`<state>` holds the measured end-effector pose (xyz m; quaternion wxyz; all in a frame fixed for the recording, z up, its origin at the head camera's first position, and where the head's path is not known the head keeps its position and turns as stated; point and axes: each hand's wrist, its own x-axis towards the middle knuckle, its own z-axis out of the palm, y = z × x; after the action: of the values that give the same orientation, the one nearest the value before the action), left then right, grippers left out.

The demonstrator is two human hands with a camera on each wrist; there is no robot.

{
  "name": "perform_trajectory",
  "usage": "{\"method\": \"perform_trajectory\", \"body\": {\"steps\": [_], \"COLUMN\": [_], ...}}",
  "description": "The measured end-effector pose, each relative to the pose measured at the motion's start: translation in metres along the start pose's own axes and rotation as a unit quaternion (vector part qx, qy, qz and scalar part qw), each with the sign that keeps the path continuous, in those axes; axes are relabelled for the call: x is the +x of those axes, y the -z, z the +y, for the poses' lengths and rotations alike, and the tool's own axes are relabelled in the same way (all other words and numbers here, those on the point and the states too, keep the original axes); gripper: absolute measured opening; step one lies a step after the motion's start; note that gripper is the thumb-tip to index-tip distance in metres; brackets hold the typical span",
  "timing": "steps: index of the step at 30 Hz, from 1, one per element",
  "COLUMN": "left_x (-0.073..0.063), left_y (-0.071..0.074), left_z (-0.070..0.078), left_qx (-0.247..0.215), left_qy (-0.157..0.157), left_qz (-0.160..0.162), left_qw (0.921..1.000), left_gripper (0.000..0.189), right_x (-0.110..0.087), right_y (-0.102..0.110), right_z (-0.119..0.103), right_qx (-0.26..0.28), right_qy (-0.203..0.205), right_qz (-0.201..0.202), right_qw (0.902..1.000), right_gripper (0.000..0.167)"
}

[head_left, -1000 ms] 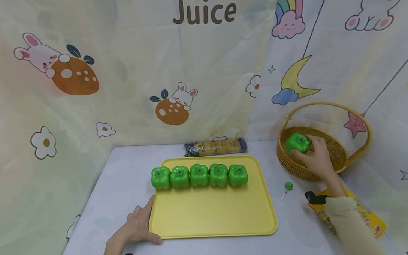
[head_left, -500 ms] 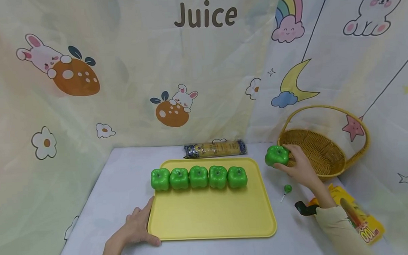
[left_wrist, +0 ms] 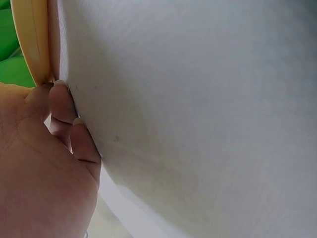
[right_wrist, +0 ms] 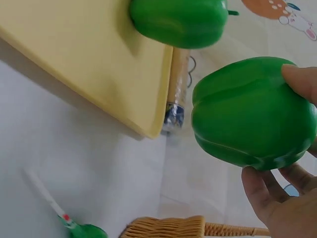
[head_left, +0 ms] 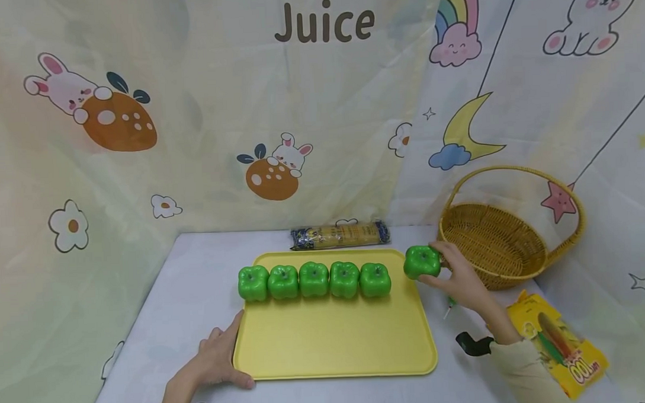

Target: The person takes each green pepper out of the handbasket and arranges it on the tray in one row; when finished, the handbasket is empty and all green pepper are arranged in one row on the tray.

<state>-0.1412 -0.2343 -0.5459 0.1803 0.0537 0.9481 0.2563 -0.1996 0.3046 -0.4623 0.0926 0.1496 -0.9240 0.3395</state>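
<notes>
In the head view my right hand (head_left: 460, 278) grips a shiny green bell pepper (head_left: 422, 262) over the right rim of the yellow tray (head_left: 335, 346). Up close in the right wrist view, thumb and fingers hold that pepper from opposite sides. Several more green bell peppers (head_left: 314, 279) stand in a row along the tray's far side, the leftmost at its left rim. My left hand (head_left: 213, 356) holds the tray's near left corner, thumb at the front edge and fingers along the left side. The left wrist view shows curled fingers (left_wrist: 62, 104) by the tray's edge.
An arched-handle wicker basket (head_left: 491, 240) sits at the back right. Below it lie a yellow snack bag (head_left: 559, 341) and a green lollipop (right_wrist: 86, 231), partly behind my right hand in the head view. A long clear-wrapped pack (head_left: 340, 236) lies behind the tray.
My right hand has lifted the green bell pepper out of the wicker basket and carried it left to the tray's right rim. The left hand stays at the tray's corner.
</notes>
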Motion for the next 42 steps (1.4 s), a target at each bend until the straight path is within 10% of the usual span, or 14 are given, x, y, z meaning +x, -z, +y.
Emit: {"method": "perform_trajectory", "body": {"steps": [42], "left_x": [0.001], "left_y": [-0.001], "left_z": [-0.002], "left_qx": [0.000], "left_qy": [-0.007], "left_qz": [-0.004], "left_qw": [1.0000], "left_gripper": [0.161], "right_x": [-0.007], "right_y": [-0.049], "right_z": [0.011], "right_qx": [0.059], "right_qy": [-0.007], "right_qz": [-0.067], "right_qw": [0.9960], "right_gripper": [0.070]}}
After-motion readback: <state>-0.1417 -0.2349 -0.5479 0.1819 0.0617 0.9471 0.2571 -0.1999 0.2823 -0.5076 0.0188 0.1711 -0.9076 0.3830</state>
